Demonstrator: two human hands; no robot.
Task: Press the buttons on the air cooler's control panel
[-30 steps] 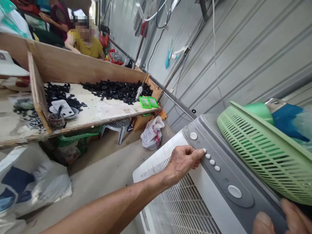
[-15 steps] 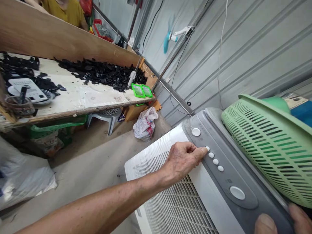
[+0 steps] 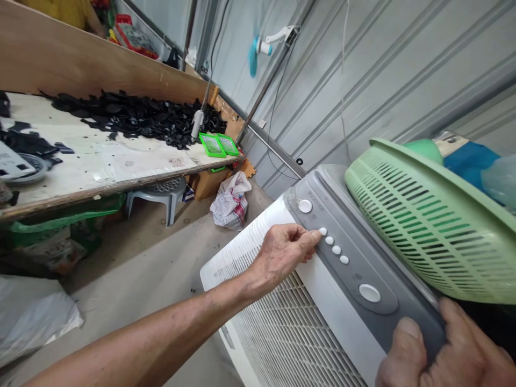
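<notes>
A white air cooler [image 3: 282, 328] with a grey control panel [image 3: 355, 269] stands in front of me. My left hand [image 3: 282, 252] rests on its front edge, the forefinger tip touching the first of several small white buttons [image 3: 323, 231]. Two larger round buttons [image 3: 305, 206] sit at either end of the panel. My right hand [image 3: 435, 349] grips the near corner of the cooler's top. A green slotted plastic basket [image 3: 419, 226] sits on top of the cooler, just above my right hand.
A long wooden workbench [image 3: 100, 166] at the left carries a heap of black parts [image 3: 133, 115] and two green trays [image 3: 220, 144]. Under it stand a plastic stool [image 3: 157, 193] and bags [image 3: 229, 201]. A corrugated metal wall [image 3: 382, 80] runs behind.
The view has swung left and down, so the cooler sits lower-left in frame. My right hand shows more and wraps the cooler's corner. My left forefinger stays on the same small button.
</notes>
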